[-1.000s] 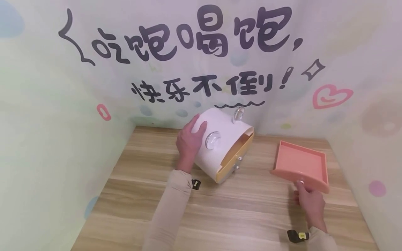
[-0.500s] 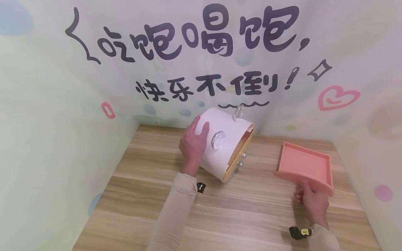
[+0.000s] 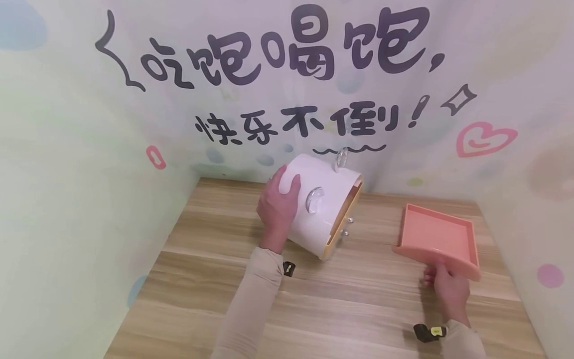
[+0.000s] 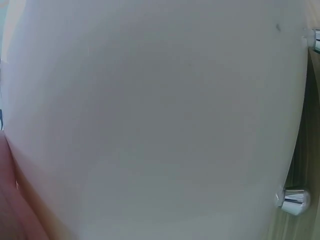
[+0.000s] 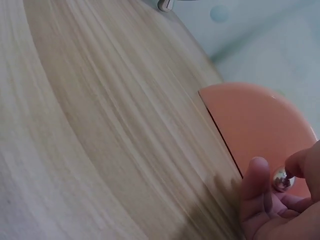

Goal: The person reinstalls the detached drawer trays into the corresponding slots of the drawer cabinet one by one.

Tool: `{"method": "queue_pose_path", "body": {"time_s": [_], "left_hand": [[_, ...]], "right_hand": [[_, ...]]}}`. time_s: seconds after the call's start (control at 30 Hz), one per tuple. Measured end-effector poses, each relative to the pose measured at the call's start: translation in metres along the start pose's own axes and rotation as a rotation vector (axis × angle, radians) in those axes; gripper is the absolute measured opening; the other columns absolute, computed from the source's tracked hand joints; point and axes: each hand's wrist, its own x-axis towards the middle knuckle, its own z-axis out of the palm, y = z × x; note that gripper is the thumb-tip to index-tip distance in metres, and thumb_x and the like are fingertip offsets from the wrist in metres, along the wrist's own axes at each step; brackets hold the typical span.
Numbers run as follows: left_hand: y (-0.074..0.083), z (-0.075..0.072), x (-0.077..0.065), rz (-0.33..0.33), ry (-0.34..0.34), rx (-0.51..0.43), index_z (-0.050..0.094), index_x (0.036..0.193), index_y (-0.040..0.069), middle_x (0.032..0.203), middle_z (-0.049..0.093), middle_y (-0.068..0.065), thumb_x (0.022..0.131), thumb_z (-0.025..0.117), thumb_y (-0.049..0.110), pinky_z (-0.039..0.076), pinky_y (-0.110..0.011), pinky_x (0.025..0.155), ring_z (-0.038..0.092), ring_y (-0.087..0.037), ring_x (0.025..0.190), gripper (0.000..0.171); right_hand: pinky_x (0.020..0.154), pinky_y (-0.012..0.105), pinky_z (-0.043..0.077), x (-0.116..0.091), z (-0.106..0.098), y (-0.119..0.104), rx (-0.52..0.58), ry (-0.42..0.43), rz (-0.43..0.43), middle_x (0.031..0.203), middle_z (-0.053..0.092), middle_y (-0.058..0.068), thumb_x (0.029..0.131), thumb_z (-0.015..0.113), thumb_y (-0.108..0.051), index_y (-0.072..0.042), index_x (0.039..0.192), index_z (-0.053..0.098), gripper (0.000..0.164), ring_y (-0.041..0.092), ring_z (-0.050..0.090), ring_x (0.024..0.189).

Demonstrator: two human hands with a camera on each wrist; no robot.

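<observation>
A small white desktop drawer box (image 3: 309,169) with clear ring-shaped ears stands at the table's back, its yellow-rimmed front turned to the right. My left hand (image 3: 279,207) grips its rear end, thumb on top; two silver knobs (image 3: 347,227) stick out from its front. In the left wrist view its white wall fills most of the frame. To the right lies a pink drawer (image 3: 437,229), separate from the box. My right hand (image 3: 452,294) is at its rounded front, fingers curled round the silver drawer knob (image 5: 283,180). The head view hides that knob.
The wood-grain table (image 3: 314,314) reaches back to a printed curtain wall (image 3: 269,89) with large black writing. Side walls stand close at left and right. Black wrist straps (image 3: 426,333) show below the hands.
My left hand has turned the white drawer box slightly, so less of its front shows. The pink drawer stays in place. The right thumb has shifted a little over the knob.
</observation>
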Motion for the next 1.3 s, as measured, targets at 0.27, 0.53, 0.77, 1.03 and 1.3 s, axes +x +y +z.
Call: {"method": "queue_pose_path", "body": {"time_s": [0.27,0.53,0.77,1.03,1.3], "left_hand": [[0.005,-0.003,-0.002,-0.009,-0.024,0.031,0.056,0.136,0.04,0.117,0.069,-0.002,0.094,0.052,0.067,0.054,-0.05,0.081,0.068,-0.03,0.104,0.05],[0.005,-0.002,-0.004,-0.009,-0.064,0.019,0.053,0.136,0.037,0.109,0.065,-0.005,0.095,0.052,0.065,0.053,-0.049,0.08,0.064,-0.03,0.098,0.05],[0.005,-0.002,-0.004,-0.035,-0.062,0.019,0.052,0.137,0.038,0.107,0.062,-0.006,0.094,0.051,0.067,0.053,-0.05,0.078,0.063,-0.03,0.096,0.051],[0.008,-0.006,-0.004,-0.053,-0.07,0.031,0.05,0.138,0.038,0.108,0.06,-0.006,0.095,0.049,0.068,0.052,-0.051,0.079,0.061,-0.031,0.095,0.053],[0.009,-0.009,-0.007,-0.057,-0.104,0.051,0.047,0.142,0.038,0.112,0.059,-0.009,0.096,0.047,0.069,0.052,-0.052,0.081,0.06,-0.033,0.097,0.056]], "right_hand": [[0.052,0.02,0.053,-0.003,-0.007,0.0,0.015,0.09,0.011,0.055,0.065,-0.013,0.104,0.042,-0.034,-0.008,0.101,0.058,0.03,0.004,0.065,0.048],[0.053,0.016,0.048,-0.004,-0.017,-0.005,0.03,0.151,-0.01,0.057,0.063,-0.016,0.104,0.04,-0.033,-0.016,0.098,0.055,0.024,0.003,0.063,0.05],[0.057,0.017,0.046,-0.007,-0.023,-0.029,0.029,0.153,-0.079,0.064,0.062,-0.013,0.106,0.038,-0.033,-0.019,0.094,0.056,0.025,0.004,0.06,0.056],[0.051,0.023,0.045,-0.006,-0.018,-0.067,0.075,0.067,-0.18,0.063,0.059,-0.004,0.107,0.042,-0.03,-0.012,0.087,0.058,0.031,0.012,0.053,0.051],[0.053,0.022,0.044,-0.009,-0.017,-0.103,0.097,-0.068,-0.246,0.081,0.061,-0.006,0.107,0.044,-0.03,-0.013,0.094,0.055,0.024,0.01,0.051,0.06]]}}
